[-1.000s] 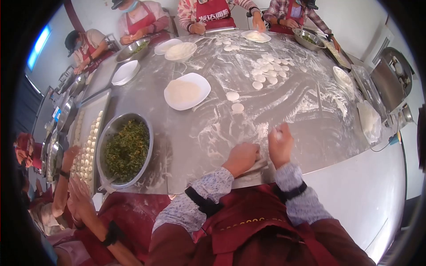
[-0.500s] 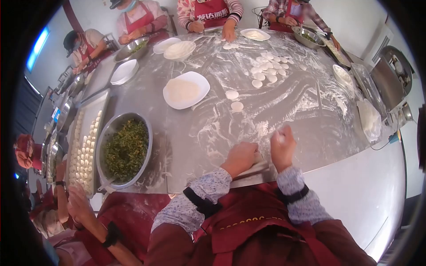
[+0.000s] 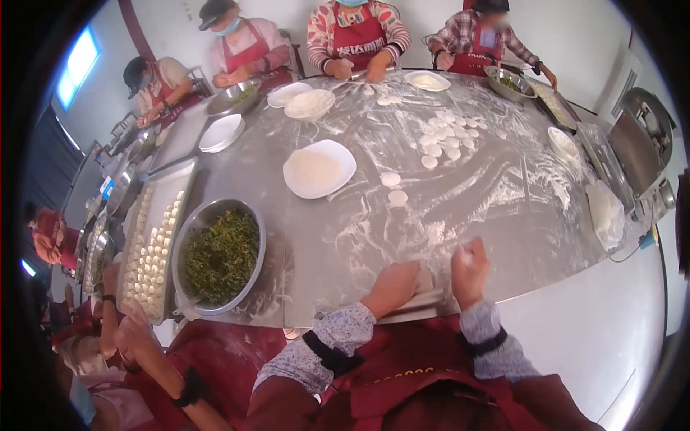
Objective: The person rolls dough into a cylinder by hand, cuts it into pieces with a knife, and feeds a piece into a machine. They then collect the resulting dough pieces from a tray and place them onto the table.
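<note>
My left hand (image 3: 392, 289) rests at the table's near edge with its fingers curled closed, against a pale, flat-looking piece (image 3: 425, 293) beside it. To the right, my right hand (image 3: 471, 271) is closed in a fist, with white flour on its fingers. What either hand holds is hidden by the fingers, so I cannot tell. Beyond them lie two flat dough rounds (image 3: 391, 179) on the floured steel table (image 3: 496, 208). A heap of similar dough wrappers (image 3: 447, 135) is farther off. A white plate (image 3: 342, 159) carries a stack of thin wrappers.
On the left stand a metal bowl (image 3: 262, 237) of chopped green filling and a tray (image 3: 188, 171) with rows of dumplings. A co-worker's hand (image 3: 136, 334) is at the lower left. More people in red aprons work across the table. A plastic bag (image 3: 606, 215) lies at right.
The view has shifted, so the table contents sit lower and farther right. Both my hands stay closed at the table edge. The co-worker opposite has drawn the reaching hand back.
</note>
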`<move>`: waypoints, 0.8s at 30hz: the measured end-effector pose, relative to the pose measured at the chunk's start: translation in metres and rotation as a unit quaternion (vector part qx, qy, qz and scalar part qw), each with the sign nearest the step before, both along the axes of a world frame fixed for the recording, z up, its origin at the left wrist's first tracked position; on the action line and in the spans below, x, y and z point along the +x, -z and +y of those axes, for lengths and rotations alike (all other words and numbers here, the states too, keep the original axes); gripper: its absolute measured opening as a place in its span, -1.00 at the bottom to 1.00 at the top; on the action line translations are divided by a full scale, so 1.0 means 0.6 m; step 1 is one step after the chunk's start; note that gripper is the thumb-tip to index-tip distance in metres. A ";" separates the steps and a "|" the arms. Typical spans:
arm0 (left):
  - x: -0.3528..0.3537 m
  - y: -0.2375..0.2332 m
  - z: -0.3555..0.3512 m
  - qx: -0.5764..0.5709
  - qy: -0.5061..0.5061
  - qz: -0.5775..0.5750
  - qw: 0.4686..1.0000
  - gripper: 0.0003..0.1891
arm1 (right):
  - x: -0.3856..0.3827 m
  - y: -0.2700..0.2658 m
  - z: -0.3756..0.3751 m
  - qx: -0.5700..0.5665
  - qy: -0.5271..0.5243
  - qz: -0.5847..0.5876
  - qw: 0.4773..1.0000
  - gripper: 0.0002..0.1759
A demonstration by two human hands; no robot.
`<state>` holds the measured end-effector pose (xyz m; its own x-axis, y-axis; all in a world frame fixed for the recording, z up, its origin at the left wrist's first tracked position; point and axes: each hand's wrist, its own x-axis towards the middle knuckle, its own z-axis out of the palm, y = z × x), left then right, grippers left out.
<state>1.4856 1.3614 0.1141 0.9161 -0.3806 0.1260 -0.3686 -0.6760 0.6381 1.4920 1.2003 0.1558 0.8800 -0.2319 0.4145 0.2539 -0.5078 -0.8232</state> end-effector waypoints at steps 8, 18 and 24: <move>0.162 -0.083 0.199 -0.330 -0.241 0.013 0.913 -0.60 | -0.012 -0.005 -0.004 0.033 -0.025 -0.008 0.999 -0.89; 0.193 0.023 0.110 -0.012 -0.167 -0.034 0.985 -0.14 | -0.004 0.081 -0.161 0.176 -0.081 0.100 0.976 -0.63; 0.329 -0.007 0.036 0.087 -0.172 0.084 0.978 -0.24 | -0.007 0.085 -0.258 -0.125 0.081 0.046 0.988 -0.78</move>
<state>1.6831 1.3828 0.1182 0.9959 -0.0486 -0.0768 0.0001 -0.8447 0.5352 1.4879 1.0454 0.1048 0.8762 -0.2725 0.3976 0.0835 -0.7266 -0.6820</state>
